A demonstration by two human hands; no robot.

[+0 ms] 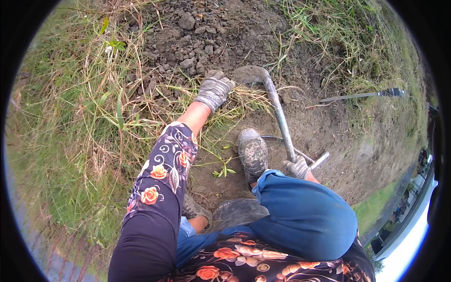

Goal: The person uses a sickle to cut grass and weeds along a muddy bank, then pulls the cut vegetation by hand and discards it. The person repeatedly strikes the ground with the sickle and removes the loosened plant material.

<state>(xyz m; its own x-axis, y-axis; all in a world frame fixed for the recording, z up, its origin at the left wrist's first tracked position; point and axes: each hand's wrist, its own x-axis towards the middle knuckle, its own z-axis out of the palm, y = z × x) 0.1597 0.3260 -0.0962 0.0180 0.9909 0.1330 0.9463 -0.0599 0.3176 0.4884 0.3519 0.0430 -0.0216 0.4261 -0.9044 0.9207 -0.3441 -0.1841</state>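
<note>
My left hand (215,91), in a grey knitted work glove, is closed on a bunch of grass and dry stalks (246,95) at the edge of dug soil. My right hand (297,167), gloved alike, grips the lower part of a bent metal-handled tool (276,102) beside my right knee. The tool's broad, soil-coated blade (248,74) rests at the grass, just right of my left hand. A thin rod and a short metal tube end (320,160) show beside my right hand; whether they belong to the same tool I cannot tell.
A knife-like blade with a dark handle (390,92) lies on the ground at the right. Clods of soil (186,21) are ahead, tall grass (70,105) stands at the left. My camouflage-patterned shoe (252,151) is between the hands, with a dark round object (239,211) behind it.
</note>
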